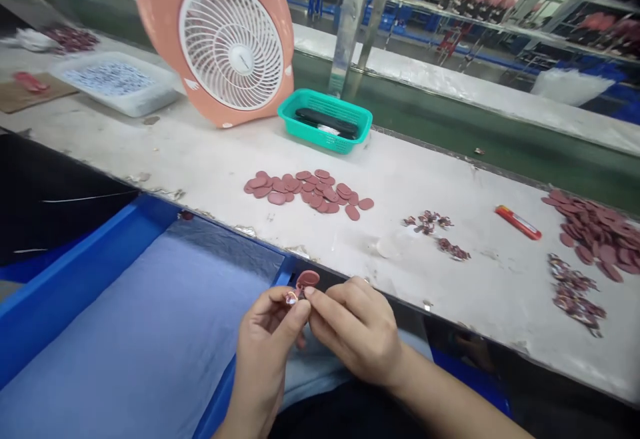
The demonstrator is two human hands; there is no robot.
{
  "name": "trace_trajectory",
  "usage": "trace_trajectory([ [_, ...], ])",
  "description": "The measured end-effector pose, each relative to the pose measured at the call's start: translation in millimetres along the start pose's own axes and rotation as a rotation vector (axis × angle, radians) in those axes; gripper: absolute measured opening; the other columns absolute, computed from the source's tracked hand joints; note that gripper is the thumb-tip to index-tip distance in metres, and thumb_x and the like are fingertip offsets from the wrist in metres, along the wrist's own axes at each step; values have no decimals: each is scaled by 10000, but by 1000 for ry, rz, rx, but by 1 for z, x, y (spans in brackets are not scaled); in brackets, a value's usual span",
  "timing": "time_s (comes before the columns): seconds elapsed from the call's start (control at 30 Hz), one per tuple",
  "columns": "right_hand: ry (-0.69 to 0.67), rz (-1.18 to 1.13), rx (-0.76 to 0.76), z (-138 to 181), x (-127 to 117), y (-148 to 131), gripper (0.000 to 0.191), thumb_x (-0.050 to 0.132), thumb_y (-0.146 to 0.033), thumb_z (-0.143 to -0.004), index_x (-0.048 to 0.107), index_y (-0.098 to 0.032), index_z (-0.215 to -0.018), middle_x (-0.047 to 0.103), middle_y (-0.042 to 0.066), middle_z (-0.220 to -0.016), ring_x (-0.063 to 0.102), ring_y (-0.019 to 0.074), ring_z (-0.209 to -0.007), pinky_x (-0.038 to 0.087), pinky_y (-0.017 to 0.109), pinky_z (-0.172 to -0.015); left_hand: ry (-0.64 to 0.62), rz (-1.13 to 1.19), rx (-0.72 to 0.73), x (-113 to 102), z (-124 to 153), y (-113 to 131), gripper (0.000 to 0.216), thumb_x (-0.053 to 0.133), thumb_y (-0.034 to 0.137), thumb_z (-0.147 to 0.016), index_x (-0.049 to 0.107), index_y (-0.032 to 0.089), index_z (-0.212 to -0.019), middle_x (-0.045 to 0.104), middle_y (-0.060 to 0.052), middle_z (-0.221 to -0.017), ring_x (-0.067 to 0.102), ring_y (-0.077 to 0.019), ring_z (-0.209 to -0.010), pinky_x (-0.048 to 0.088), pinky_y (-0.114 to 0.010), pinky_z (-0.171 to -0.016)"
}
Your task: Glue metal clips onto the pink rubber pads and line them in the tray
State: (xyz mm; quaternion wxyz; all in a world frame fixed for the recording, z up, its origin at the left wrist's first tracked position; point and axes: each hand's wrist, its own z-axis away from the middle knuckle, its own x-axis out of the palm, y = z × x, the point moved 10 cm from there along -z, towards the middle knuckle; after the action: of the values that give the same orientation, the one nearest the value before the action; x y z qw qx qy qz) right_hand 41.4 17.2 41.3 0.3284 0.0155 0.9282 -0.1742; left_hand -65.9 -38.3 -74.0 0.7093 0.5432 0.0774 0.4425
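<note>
Left hand [267,345]: one, thumb and index finger drawn together in a close grip on a small glossy piece [292,298], above the front edge of the counter's blue drawer.

Right hand [357,329]: one, fingers bent, fingertips meeting the left hand's at the lower edge of an oval reddish-brown disc [309,279]; thumb mostly hidden, so whether this grip is closed on the disc cannot be told.

Oval disc: upright between the hands, just in front of the counter [200,159], beside the glossy piece.

Loose oval discs [310,190]: one scattered group, mid-counter, some overlapping.

Piled oval discs [600,232]: one heap, far right.

Small glossy bits [427,221]: two little clusters right of the loose discs; a larger heap below the piled discs.

Red slim tool [519,222]: one, lying between bits and pile.

Green basket [300,131]: one, perforated, black items inside, behind the loose discs.

Orange fan [210,95]: one, white grille, left of the basket.

White tray [135,102]: one, patterned contents, left of the fan
</note>
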Motion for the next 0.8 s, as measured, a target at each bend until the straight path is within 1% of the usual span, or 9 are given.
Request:
trace_trajectory([
  [0.07, -32, 2, 5, -3, 10, -3, 164, 623, -126, -903, 670, -107, -1060, 668, 54, -732, 569, 147, -616, 506, 271, -563, 29, 5, -12, -7, -2, 1, 275, 874, 381, -647, 680, 207, -733, 626, 32, -727, 528, -94, -566, 447, -176, -449],
  [0.13, -54, -4, -43, -6, 13, -14, 149, 648, -137, -887, 676, -100, -1029, 661, 44, -686, 552, 141, -566, 484, 269, -515, 88, -32, -2, -25, -9, 3, 296, 851, 411, -667, 664, 203, -765, 645, 15, -778, 564, -112, -606, 456, -191, -461],
  [0.23, -28, -57, -164, -4, -1, -34, 112, 640, -126, -873, 677, -85, -970, 639, 21, -599, 523, 127, -478, 439, 262, -433, 260, -249, 81, -76, -34, 21, 334, 779, 478, -718, 632, 204, -838, 685, -31, -924, 660, -180, -758, 500, -232, -510],
  [0.27, -34, -62, -176, -3, -6, -35, 97, 626, -118, -874, 675, -88, -952, 641, 19, -592, 529, 124, -470, 442, 260, -427, 319, -317, 114, -96, -48, 30, 326, 753, 481, -743, 623, 205, -860, 690, -43, -985, 678, -205, -837, 524, -251, -556],
  [0.37, -80, -8, -116, 5, -15, -24, 97, 611, -93, -873, 676, -104, -943, 652, 24, -609, 566, 128, -493, 491, 254, -459, 511, -482, 182, -158, -98, 58, 272, 712, 413, -802, 630, 193, -941, 688, -43, -973, 674, -228, -942, 548, -287, -673],
  [0.47, -80, 16, -52, 16, -20, -5, 158, 624, -48, -844, 681, -108, -979, 654, 35, -644, 586, 135, -521, 513, 256, -484, 614, -724, 185, -199, -156, 81, 229, 699, 315, -855, 662, 154, -1014, 689, -64, -1056, 655, -239, -984, 552, -400, -806],
  [0.57, -52, 26, -9, 27, -23, 11, 195, 638, -17, -827, 686, -112, -991, 651, 39, -659, 595, 138, -534, 510, 256, -489, 624, -920, 124, -217, -204, 90, 265, 656, 328, -902, 658, 153, -1101, 665, -80, -1157, 644, -258, -1024, 541, -472, -870],
  [0.63, -30, 57, 13, 32, -27, 18, 196, 648, -11, -823, 694, -119, -980, 647, 36, -653, 598, 139, -531, 506, 255, -486, 623, -1009, 79, -223, -224, 90, 304, 646, 339, -909, 642, 162, -1156, 650, -87, -1199, 639, -268, -1048, 542, -479, -878],
  [0.8, -26, 138, 42, 37, -34, 28, 192, 673, -5, -813, 710, -115, -966, 645, 33, -645, 600, 138, -524, 502, 260, -480, 649, -1124, -4, -231, -248, 86, 338, 646, 332, -911, 615, 178, -1211, 633, -99, -1230, 640, -259, -1051, 552, -466, -862],
])
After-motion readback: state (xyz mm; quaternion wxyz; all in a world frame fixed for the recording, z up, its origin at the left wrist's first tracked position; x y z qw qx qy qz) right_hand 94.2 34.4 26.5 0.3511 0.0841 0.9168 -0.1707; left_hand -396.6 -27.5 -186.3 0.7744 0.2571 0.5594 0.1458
